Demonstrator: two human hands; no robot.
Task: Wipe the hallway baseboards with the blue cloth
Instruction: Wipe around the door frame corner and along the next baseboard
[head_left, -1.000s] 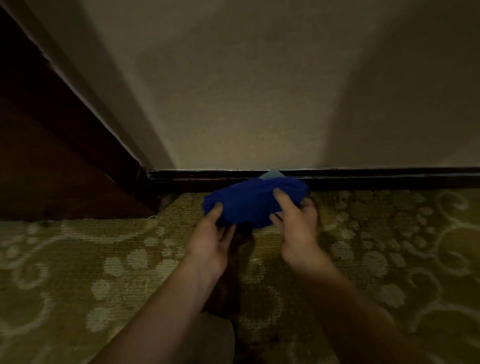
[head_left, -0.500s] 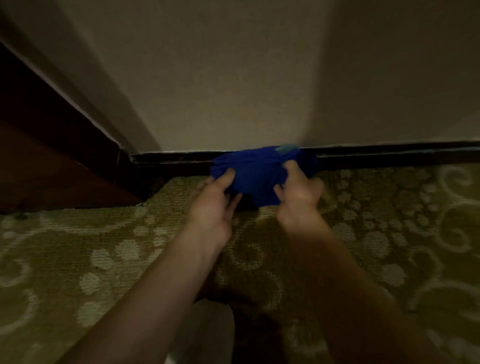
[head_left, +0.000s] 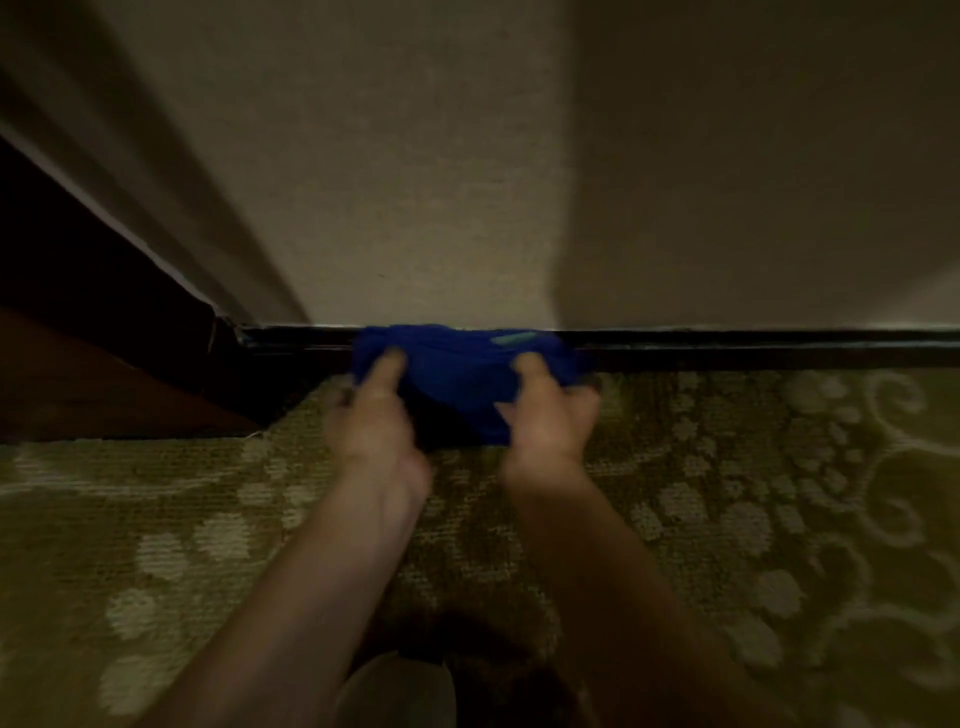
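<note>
The blue cloth (head_left: 457, 369) is bunched up and pressed against the dark baseboard (head_left: 753, 349) at the foot of the beige wall. My left hand (head_left: 371, 415) grips the cloth's left end, thumb on top. My right hand (head_left: 548, 410) grips its right end. A small pale tag shows on the cloth's upper right. The cloth hides the stretch of baseboard behind it. The frame is motion-blurred.
A patterned olive-green carpet (head_left: 727, 519) covers the floor. A dark wooden door frame (head_left: 104, 312) meets the baseboard at the left corner. My knee (head_left: 400, 691) shows at the bottom edge.
Both hands have pushed the cloth forward from the carpet up onto the baseboard, and it now lies flattened against it.
</note>
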